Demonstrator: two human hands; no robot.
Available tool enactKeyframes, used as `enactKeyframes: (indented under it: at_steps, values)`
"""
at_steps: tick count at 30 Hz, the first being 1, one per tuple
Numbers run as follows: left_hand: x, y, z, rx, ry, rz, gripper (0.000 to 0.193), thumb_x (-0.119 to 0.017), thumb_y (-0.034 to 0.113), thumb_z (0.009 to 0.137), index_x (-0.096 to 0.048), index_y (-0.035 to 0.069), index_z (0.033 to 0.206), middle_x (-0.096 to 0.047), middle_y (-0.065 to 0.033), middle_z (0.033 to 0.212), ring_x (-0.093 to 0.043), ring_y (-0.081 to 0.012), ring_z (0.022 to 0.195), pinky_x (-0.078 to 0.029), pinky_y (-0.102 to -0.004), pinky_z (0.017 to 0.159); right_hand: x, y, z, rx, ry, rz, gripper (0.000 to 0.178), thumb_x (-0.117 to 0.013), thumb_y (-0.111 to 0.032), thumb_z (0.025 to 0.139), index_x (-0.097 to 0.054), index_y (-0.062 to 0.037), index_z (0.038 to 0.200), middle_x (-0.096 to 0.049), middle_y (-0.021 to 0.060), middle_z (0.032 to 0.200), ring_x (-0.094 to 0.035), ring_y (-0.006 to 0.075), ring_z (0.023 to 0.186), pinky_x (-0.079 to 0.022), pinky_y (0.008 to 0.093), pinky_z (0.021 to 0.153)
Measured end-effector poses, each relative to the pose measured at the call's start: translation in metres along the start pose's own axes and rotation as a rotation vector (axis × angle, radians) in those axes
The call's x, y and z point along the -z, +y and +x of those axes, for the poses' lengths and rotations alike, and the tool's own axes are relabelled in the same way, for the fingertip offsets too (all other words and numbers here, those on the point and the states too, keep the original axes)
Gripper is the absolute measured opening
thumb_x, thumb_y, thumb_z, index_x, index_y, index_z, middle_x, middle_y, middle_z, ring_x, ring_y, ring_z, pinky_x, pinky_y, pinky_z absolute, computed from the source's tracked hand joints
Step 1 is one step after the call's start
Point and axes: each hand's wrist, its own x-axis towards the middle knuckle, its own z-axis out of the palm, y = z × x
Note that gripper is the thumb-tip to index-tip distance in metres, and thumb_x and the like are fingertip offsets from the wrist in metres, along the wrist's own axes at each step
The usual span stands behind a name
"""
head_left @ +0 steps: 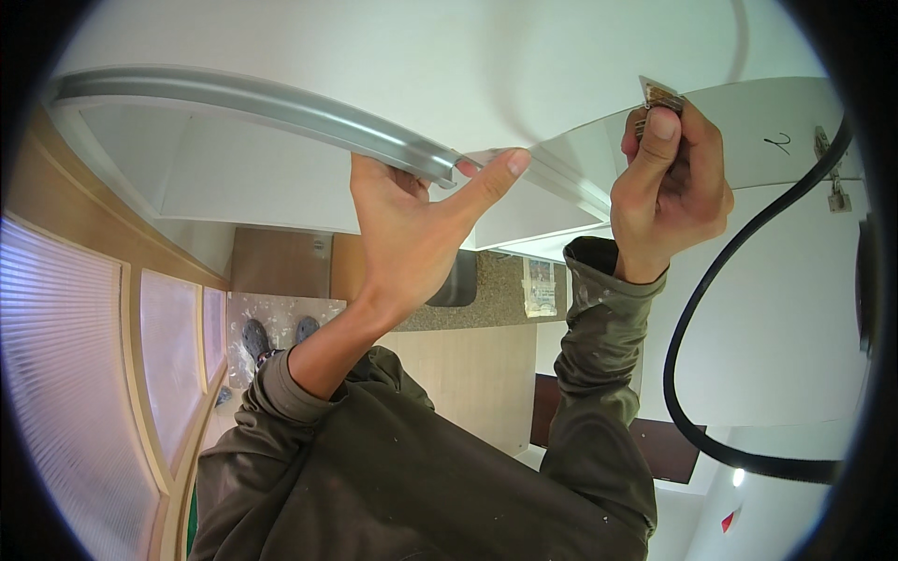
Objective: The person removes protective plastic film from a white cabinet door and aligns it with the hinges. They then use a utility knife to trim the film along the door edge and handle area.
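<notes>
A long silver metal profile [271, 103] runs along the edge of a white cabinet and ends beside my left hand [416, 224]. That hand is closed around the profile's end; its fingers are partly hidden behind the edge, and its thumb stretches right along the panel. My right hand [669, 182] is raised at the right, fingers pinched on a small flat metal piece [662, 95] with a pointed corner and a brownish ribbed part. Its exact kind cannot be made out. The piece is close to the white surface above.
A thick black cable [678, 355] loops at the right, before a white door panel [776, 280] with a metal hinge [839, 196]. Ribbed glass panes [70, 374] in wooden frames stand left. Below are a speckled countertop [505, 290] and a pair of grey clogs [255, 338].
</notes>
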Motion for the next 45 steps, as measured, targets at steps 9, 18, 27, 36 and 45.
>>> enactKeyframes:
  at_steps: [9, 18, 27, 36, 45]
  values:
    - [-0.001, -0.004, 0.000, 0.001, 0.001, -0.023, 0.031, -0.086, -0.002, 0.079, -0.059, -0.003, 0.094, -0.061, -0.0052, 0.089, -0.064, -0.0147, 0.079, -0.062, -0.0326, 0.078, -0.001, 0.002, -0.004, 0.011, -0.004, 0.005, 0.020, -0.065, -0.016, 0.103, -0.067, 0.0026, 0.097, -0.062, 0.0036, 0.061, -0.052, 0.0065, 0.052, -0.037, 0.0194, 0.048]
    - [-0.001, -0.003, 0.000, -0.006, -0.006, -0.034, 0.032, -0.086, -0.001, 0.080, -0.059, -0.004, 0.098, -0.063, -0.0053, 0.091, -0.066, -0.0153, 0.082, -0.059, -0.0299, 0.076, -0.002, 0.001, -0.009, -0.042, 0.009, 0.036, 0.009, -0.071, -0.010, 0.095, -0.069, -0.0015, 0.092, -0.061, 0.0013, 0.060, -0.056, 0.0078, 0.050, -0.038, 0.0206, 0.048]
    - [0.000, -0.004, 0.001, 0.027, -0.009, -0.008, 0.032, -0.086, 0.000, 0.080, -0.060, -0.003, 0.098, -0.064, -0.0051, 0.091, -0.065, -0.0143, 0.081, -0.056, -0.0285, 0.076, -0.002, -0.002, -0.026, 0.061, -0.209, 0.055, 0.007, -0.064, -0.003, 0.096, -0.067, 0.0033, 0.099, -0.064, 0.0051, 0.067, -0.057, 0.0093, 0.057, -0.044, 0.0236, 0.053]
    - [-0.002, -0.008, 0.001, 0.026, 0.003, -0.047, 0.037, -0.089, 0.002, 0.077, -0.060, -0.002, 0.101, -0.065, -0.0061, 0.097, -0.064, -0.0143, 0.082, -0.054, -0.0291, 0.075, 0.005, -0.001, -0.013, -0.142, -0.080, 0.042, 0.008, -0.066, -0.006, 0.097, -0.064, 0.0005, 0.093, -0.066, 0.0072, 0.068, -0.062, 0.0134, 0.055, -0.046, 0.0251, 0.052]
    - [-0.005, -0.010, 0.002, -0.019, 0.027, -0.059, 0.039, -0.089, 0.001, 0.077, -0.059, -0.003, 0.101, -0.063, -0.0061, 0.097, -0.064, -0.0151, 0.085, -0.053, -0.0292, 0.076, -0.005, -0.004, 0.000, 0.015, -0.008, -0.003, 0.009, -0.066, -0.005, 0.097, -0.063, 0.0017, 0.091, -0.062, 0.0046, 0.062, -0.057, 0.0101, 0.051, -0.042, 0.0215, 0.049]
